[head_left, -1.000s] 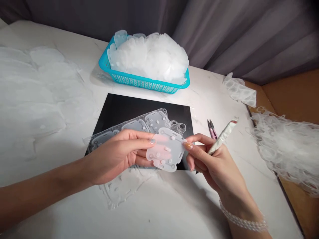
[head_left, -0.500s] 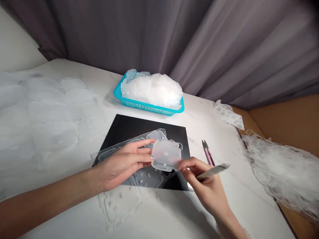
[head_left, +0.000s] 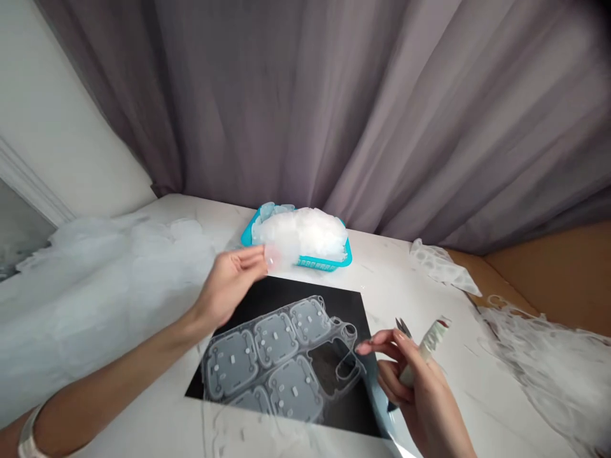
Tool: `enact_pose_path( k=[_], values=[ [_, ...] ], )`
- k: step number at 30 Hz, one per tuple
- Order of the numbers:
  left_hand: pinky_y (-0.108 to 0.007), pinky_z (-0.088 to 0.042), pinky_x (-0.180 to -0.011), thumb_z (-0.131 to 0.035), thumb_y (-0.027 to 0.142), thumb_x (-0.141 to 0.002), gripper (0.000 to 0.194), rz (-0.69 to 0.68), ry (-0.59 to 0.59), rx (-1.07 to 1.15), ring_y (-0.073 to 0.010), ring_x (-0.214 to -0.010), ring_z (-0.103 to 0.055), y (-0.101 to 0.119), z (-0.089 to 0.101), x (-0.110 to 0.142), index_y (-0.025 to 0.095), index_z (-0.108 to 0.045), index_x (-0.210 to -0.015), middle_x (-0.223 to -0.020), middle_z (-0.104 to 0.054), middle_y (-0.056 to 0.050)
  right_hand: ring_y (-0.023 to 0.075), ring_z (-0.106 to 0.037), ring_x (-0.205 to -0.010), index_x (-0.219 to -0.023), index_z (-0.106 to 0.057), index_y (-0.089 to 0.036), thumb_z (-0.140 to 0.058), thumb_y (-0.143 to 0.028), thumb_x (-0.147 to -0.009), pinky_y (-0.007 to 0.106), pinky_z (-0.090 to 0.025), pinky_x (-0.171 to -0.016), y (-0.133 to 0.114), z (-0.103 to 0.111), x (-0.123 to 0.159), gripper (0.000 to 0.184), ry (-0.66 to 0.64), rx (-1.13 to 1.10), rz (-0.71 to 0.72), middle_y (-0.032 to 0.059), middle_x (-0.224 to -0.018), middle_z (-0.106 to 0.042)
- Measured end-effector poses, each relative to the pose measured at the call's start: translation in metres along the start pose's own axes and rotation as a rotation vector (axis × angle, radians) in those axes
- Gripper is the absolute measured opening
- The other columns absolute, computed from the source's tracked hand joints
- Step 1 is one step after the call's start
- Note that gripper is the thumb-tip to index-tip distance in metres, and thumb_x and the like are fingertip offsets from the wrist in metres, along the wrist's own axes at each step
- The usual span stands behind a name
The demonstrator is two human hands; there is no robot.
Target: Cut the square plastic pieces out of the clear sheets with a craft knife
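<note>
My left hand (head_left: 233,280) pinches a thin translucent piece (head_left: 282,253), blurred by motion, in front of the blue basket (head_left: 319,262). Similar whitish pieces (head_left: 303,229) are heaped in that basket. On the black mat (head_left: 252,294) lies a clear moulded sheet (head_left: 291,334) of rounded panels, with one opening at its right side. My right hand (head_left: 410,375) is by the mat's right edge, its lower fingers curled around a tool with a tape-wrapped handle (head_left: 432,340). Its index finger reaches toward the sheet's edge. Snips (head_left: 402,327) show partly behind this hand.
Many translucent pieces (head_left: 105,299) cover the table's left side. A tangle of clear trimmings (head_left: 544,369) sits at the right, beside a brown cardboard panel (head_left: 558,273). Farther back is a perforated white scrap (head_left: 443,267). A grey curtain (head_left: 286,108) hangs behind the table.
My left hand has carried the translucent piece away from the sheet toward the basket. My right hand has let go of that piece and keeps the wrapped tool. The view has tilted up.
</note>
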State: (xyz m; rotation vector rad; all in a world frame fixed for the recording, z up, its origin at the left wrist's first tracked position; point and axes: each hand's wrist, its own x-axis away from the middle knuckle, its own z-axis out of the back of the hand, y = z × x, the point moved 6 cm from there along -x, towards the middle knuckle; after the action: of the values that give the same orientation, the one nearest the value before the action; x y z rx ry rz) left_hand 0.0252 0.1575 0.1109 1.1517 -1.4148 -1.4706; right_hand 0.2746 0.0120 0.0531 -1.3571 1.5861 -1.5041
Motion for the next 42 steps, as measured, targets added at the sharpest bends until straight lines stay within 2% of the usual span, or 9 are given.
enact_pose_path(
  k=[4, 11, 14, 17, 22, 27, 30, 39, 42],
  values=[
    [-0.035, -0.042, -0.109, -0.048, 0.031, -0.097, 0.045, -0.468, 0.241, -0.589, -0.0227, -0.128, -0.057, 0.044, 0.021, -0.06, 0.019, -0.056, -0.14, -0.142, -0.059, -0.005, 0.0045, -0.015, -0.044, -0.079, -0.067, -0.016, -0.066, -0.052, -0.084, 0.024, -0.012, -0.044, 0.001, -0.002, 0.0, 0.037, -0.046, -0.028, -0.015, 0.0074, -0.069, -0.068],
    [-0.042, -0.037, -0.116, -0.046, 0.011, -0.085, 0.046, -0.436, -0.048, -0.84, -0.025, -0.134, -0.052, 0.005, -0.009, -0.14, 0.015, -0.068, -0.125, -0.135, -0.065, -0.007, 0.0044, -0.027, -0.039, -0.075, -0.064, -0.016, -0.063, -0.063, -0.082, 0.023, -0.024, -0.042, 0.013, -0.017, 0.003, 0.048, -0.12, -0.064, -0.041, 0.0085, -0.07, -0.07],
    [-0.044, -0.029, -0.121, -0.042, 0.01, -0.085, 0.056, -0.42, -0.097, -0.935, -0.0255, -0.144, -0.04, -0.014, -0.01, -0.127, 0.012, -0.056, -0.139, -0.15, -0.051, -0.008, 0.0101, -0.044, -0.044, -0.076, -0.063, -0.017, -0.058, -0.066, -0.083, 0.027, -0.039, -0.048, 0.012, -0.01, -0.001, 0.05, -0.106, 0.013, -0.032, 0.0095, -0.075, -0.071],
    [-0.044, -0.022, -0.124, -0.037, 0.013, -0.089, 0.06, -0.432, -0.144, -1.002, -0.0252, -0.148, -0.031, -0.025, -0.009, -0.093, 0.008, -0.043, -0.148, -0.158, -0.04, -0.01, 0.0128, -0.046, -0.047, -0.083, -0.068, -0.018, -0.048, -0.06, -0.09, 0.027, -0.036, -0.048, -0.001, 0.013, -0.014, 0.047, 0.003, 0.442, 0.103, 0.0063, -0.072, -0.068],
    [-0.047, -0.044, -0.106, -0.041, 0.022, -0.092, 0.04, -0.436, -0.301, -1.075, -0.0299, -0.119, -0.059, -0.053, -0.028, -0.035, 0.013, -0.068, -0.12, -0.121, -0.07, -0.013, 0.0214, -0.063, -0.075, -0.088, -0.074, -0.02, -0.049, -0.039, -0.089, 0.032, -0.043, -0.069, -0.01, 0.028, -0.051, 0.031, 0.067, 1.143, 0.325, 0.0069, -0.084, -0.072],
    [-0.042, -0.049, -0.089, -0.05, 0.024, -0.091, 0.021, -0.427, -0.361, -1.097, -0.0288, -0.103, -0.06, -0.08, -0.055, -0.012, 0.015, -0.069, -0.093, -0.1, -0.069, -0.012, 0.0153, -0.061, -0.06, -0.081, -0.075, -0.023, -0.065, -0.028, -0.076, 0.025, -0.041, -0.058, 0.003, 0.004, -0.072, 0.012, -0.07, 1.246, 0.358, -0.0022, -0.064, -0.066],
    [-0.037, -0.049, -0.081, -0.054, 0.019, -0.089, 0.012, -0.391, -0.36, -1.075, -0.0246, -0.094, -0.061, -0.088, -0.062, -0.015, 0.017, -0.064, -0.084, -0.091, -0.066, -0.009, 0.0162, -0.062, -0.064, -0.085, -0.073, -0.022, -0.058, -0.023, -0.082, 0.026, -0.038, -0.061, -0.008, -0.001, -0.07, 0.016, 0.008, 1.319, 0.447, 0.0, -0.072, -0.069],
    [-0.035, -0.052, -0.079, -0.047, 0.018, -0.094, 0.013, -0.34, -0.248, -0.947, -0.0202, -0.088, -0.062, -0.095, -0.058, -0.032, 0.018, -0.059, -0.092, -0.093, -0.064, -0.006, 0.0179, -0.056, -0.061, -0.119, -0.069, -0.022, -0.055, -0.053, -0.093, 0.029, -0.022, -0.055, -0.045, 0.036, -0.055, 0.043, 0.319, 1.73, 0.753, 0.0086, -0.088, -0.07],
    [-0.04, -0.05, -0.09, -0.044, 0.019, -0.096, 0.019, -0.399, -0.263, -0.938, -0.0244, -0.106, -0.061, -0.085, -0.053, -0.017, 0.016, -0.059, -0.107, -0.108, -0.065, -0.01, 0.015, -0.049, -0.054, -0.112, -0.072, -0.018, -0.06, -0.065, -0.085, 0.029, -0.028, -0.054, -0.051, 0.049, -0.045, 0.056, 0.367, 1.498, 0.714, 0.0066, -0.081, -0.066]
  ],
)
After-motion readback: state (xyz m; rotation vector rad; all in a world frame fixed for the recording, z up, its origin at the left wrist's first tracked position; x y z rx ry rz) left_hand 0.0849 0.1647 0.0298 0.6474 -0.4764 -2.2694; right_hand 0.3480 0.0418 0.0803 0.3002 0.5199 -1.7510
